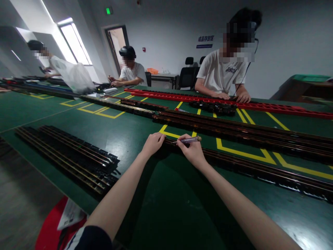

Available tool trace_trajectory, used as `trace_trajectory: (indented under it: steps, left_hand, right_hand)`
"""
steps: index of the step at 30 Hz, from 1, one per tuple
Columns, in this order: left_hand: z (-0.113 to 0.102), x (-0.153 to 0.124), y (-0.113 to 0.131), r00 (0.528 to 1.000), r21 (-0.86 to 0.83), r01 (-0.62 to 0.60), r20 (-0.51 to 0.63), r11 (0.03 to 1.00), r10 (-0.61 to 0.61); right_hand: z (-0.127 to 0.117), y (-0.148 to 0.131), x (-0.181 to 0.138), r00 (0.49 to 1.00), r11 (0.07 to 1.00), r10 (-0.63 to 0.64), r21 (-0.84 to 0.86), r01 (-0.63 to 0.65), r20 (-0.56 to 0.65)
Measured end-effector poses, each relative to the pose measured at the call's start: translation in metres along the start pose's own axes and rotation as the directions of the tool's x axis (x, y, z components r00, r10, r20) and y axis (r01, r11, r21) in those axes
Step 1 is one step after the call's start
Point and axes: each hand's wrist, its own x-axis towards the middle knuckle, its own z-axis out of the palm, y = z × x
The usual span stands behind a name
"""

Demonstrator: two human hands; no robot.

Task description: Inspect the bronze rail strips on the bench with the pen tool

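My right hand (pixel 193 150) is closed around a small screwdriver (pixel 188 140) with a clear handle, held level with its tip pointing left. The tip meets the left end of a long dark rail (pixel 260 171) that runs off to the right across the green table (pixel 166 201). My left hand (pixel 153 143) rests with curled fingers on that same rail end, just left of the screwdriver tip. Both forearms reach in from the bottom of the view.
A stack of dark rails (pixel 70 158) lies at my left near the table's edge. More dark rails (pixel 234 128) and long red rails (pixel 221 100) cross the middle. A person in a white shirt (pixel 223 74) sits opposite; two others work at the far left.
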Motion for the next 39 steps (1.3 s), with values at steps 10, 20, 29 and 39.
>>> trace_trajectory:
  steps: [10, 20, 29, 39]
  left_hand:
    - [-0.001, 0.000, 0.001, 1.000, -0.011, 0.009, 0.002, 1.000, -0.009]
    - [0.001, -0.002, 0.000, 1.000, 0.028, 0.001, -0.006, 1.000, -0.001]
    - [-0.002, -0.003, 0.004, 1.000, 0.081, 0.015, 0.016, 0.997, -0.016]
    - [-0.003, -0.006, 0.011, 0.997, 0.161, -0.069, -0.033, 0.984, 0.076]
  right_hand:
    - [-0.002, -0.004, -0.004, 1.000, 0.999, -0.029, -0.035, 0.028, -0.011]
    - [-0.003, -0.003, -0.003, 0.999, 0.999, 0.000, -0.032, 0.001, 0.048]
    - [-0.005, -0.003, -0.004, 1.000, 1.000, -0.006, -0.020, 0.006, 0.008]
    - [-0.007, -0.003, -0.006, 0.999, 0.999, -0.032, 0.004, 0.032, 0.007]
